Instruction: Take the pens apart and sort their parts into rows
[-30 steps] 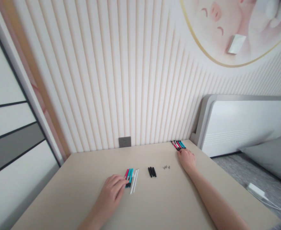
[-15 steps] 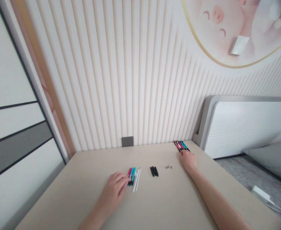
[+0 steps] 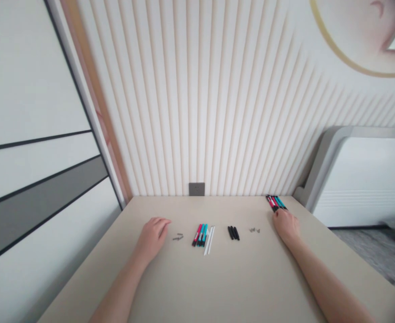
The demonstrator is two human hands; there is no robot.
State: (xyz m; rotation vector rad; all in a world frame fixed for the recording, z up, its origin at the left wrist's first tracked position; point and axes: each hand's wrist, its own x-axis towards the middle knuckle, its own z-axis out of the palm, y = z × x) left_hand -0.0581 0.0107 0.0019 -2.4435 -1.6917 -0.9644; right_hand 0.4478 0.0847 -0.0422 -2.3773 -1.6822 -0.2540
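Left hand [image 3: 153, 233] palm-down on table [image 3: 217, 287], fingers loosely spread, empty, just beside small springs [image 3: 177, 237] | right hand [image 3: 287, 224] flat, fingers relaxed, empty, tips at pen bundle [image 3: 276, 202] | between: coloured barrels [image 3: 200, 234], white refills [image 3: 209, 233], black caps [image 3: 233, 233], grouped by kind, seemingly for easy reach.

On the table [image 3: 217, 278], left to right: clips [image 3: 177, 237]; pen row [image 3: 200, 234]; tubes [image 3: 209, 233]; caps [image 3: 233, 233]; springs [image 3: 254, 230]; pen bundle [image 3: 276, 202] behind.
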